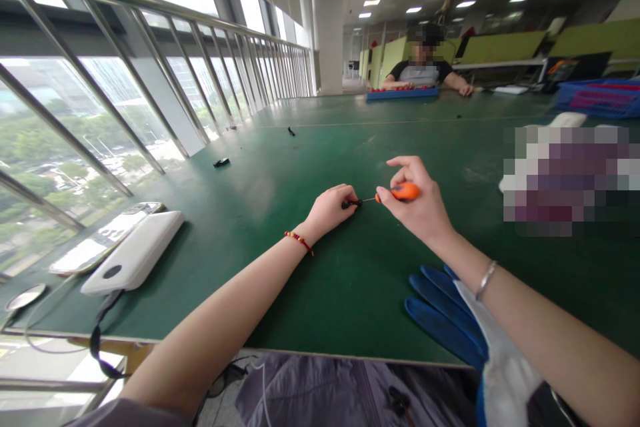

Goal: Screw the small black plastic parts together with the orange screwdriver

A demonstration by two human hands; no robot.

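On the green table [320, 307], my left hand [331, 208] pinches a small black part [353, 203] near the middle of the view. My right hand [417, 203] holds a screwdriver [406, 191] by its orange handle, with the index finger raised off it. The thin shaft points left, and its tip meets or nearly meets the black part; the exact contact is too small to make out. Under my right forearm lies a blue and white glove [450, 310].
A white power bank [135, 253] with a cable and a phone [105, 240] lie at the left. Small black pieces [221, 163] are farther back. Across the table sits a person [420, 70] behind a blue tray [403, 94]. A blue basket [597, 99] stands at the far right.
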